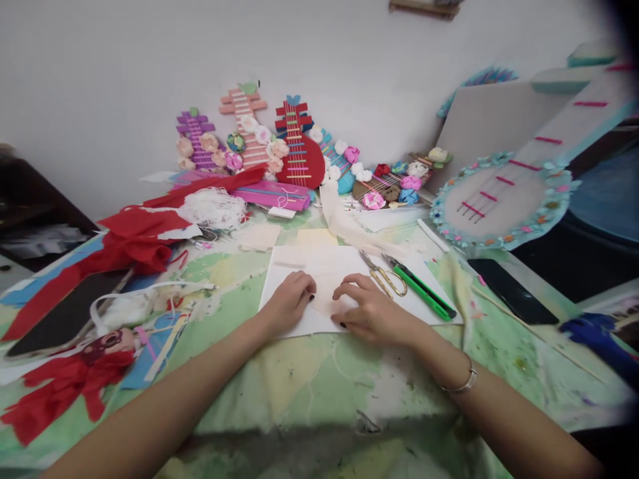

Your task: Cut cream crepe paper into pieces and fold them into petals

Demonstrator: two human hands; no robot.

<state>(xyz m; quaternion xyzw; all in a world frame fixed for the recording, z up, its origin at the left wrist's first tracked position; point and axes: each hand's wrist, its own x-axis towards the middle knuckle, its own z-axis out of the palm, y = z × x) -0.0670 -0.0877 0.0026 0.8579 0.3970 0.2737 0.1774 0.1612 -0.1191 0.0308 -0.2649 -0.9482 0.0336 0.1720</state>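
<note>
A piece of thin cream paper (325, 285) lies on a white sheet (344, 256) in front of me, hard to tell from the white beneath it. My left hand (289, 303) rests at its left side, fingers curled together and closed on its edge. On the other side, my right hand (372, 309) hovers low over the paper with bent fingers spread apart. Just beyond it, gold-handled scissors (382, 274) lie on the sheet. Beside them are a green box cutter (422, 289) and dark-tipped pliers or snips (392, 261), partly overlapping. A narrow folded cream strip (289, 258) lies near the sheet's top left.
Several small decorated paper lutes (302, 159) stand against the wall. At right are a large white lute (499, 193) and a black phone (512, 289). Red crepe paper (134, 239), white string (214, 207) and a white glue gun (124, 307) crowd the left.
</note>
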